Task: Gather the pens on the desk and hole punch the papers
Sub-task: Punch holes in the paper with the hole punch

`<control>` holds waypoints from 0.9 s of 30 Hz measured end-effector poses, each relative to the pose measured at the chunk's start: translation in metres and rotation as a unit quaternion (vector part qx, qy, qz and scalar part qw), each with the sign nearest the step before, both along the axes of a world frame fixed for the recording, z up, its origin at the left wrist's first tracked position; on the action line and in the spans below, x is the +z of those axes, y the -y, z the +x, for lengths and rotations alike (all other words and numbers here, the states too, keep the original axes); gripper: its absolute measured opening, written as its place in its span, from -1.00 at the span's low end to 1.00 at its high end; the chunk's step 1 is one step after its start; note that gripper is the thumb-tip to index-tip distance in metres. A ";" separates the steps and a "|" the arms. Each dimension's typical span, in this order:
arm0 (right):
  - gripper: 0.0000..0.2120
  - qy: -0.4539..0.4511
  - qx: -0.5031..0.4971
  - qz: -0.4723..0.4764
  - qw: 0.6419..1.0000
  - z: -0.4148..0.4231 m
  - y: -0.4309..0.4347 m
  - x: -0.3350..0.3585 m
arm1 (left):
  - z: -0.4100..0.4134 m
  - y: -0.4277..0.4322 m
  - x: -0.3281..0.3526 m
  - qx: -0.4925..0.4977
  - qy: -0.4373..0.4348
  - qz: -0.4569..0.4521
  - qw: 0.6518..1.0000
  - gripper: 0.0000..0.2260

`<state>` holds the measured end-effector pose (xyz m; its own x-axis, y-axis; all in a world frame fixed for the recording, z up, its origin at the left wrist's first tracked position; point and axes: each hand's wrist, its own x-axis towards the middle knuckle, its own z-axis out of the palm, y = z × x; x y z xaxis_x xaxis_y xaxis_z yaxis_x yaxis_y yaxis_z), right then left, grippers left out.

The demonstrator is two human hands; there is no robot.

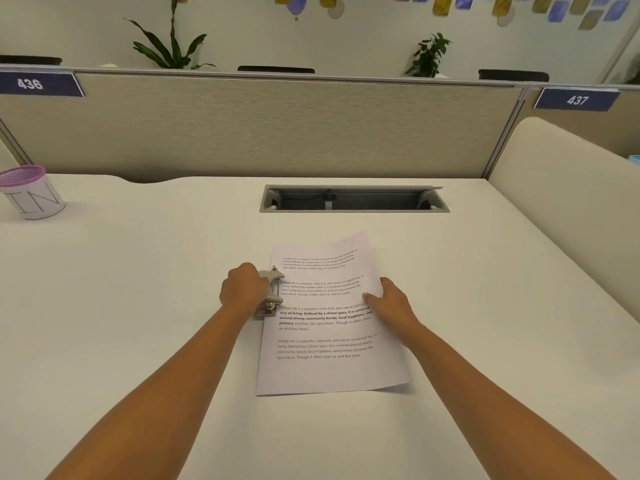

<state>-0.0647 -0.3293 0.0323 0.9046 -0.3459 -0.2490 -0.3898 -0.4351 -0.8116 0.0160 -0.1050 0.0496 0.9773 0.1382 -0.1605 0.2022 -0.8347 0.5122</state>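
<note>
A small stack of printed papers (329, 341) lies on the white desk (138, 306), slightly fanned at the top. A grey metal hole punch (272, 294) sits on the left edge of the papers. My left hand (242, 287) is closed over the punch's lever from the left. My right hand (393, 301) rests flat on the papers' right edge, fingers spread, pinning them down. A cup with a purple rim and the letters "IN" (29, 192) stands at the far left. No pens are visible.
An open cable tray slot (353, 199) is cut into the desk behind the papers. A beige partition (277, 129) closes the back, and a cream divider (568, 188) rises on the right. Plants stand beyond the partition.
</note>
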 end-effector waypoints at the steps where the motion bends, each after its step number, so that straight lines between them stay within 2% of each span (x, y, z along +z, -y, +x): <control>1: -0.64 0.002 0.003 -0.026 1.000 0.001 -0.001 -0.001 | 0.000 -0.001 0.001 -0.001 -0.005 -0.005 1.000 -0.81; 6: -0.55 -0.014 0.015 -0.181 0.983 0.004 -0.001 -0.009 | 0.001 -0.002 0.002 -0.007 -0.007 -0.017 1.000 -0.79; 11: -0.40 -0.003 -0.018 -0.309 0.951 0.003 0.007 -0.015 | 0.000 -0.001 -0.002 0.001 -0.001 -0.020 1.000 -0.79; 13: -0.46 0.057 0.004 -0.321 0.945 0.007 0.004 -0.015 | -0.001 -0.001 -0.003 0.002 0.003 -0.017 1.000 -0.80; 16: -0.54 0.126 0.096 -0.324 0.933 0.019 -0.014 -0.014 | 0.000 -0.001 -0.006 0.003 0.007 -0.015 1.000 -0.79; 20: -0.45 0.088 0.169 -0.332 0.924 0.033 -0.041 -0.023 | 0.002 -0.003 -0.009 0.004 0.013 -0.013 1.000 -0.79; 27: -0.36 0.051 0.189 -0.346 0.918 0.037 -0.047 -0.045 | 0.001 -0.002 -0.013 0.007 0.028 -0.013 0.999 -0.76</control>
<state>-0.0274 -0.2821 -0.0124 0.9989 -0.0463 0.0056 -0.0422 -0.9484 -0.3144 0.0167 -0.1033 0.0366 0.9828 0.1488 -0.1097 0.1846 -0.8178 0.5451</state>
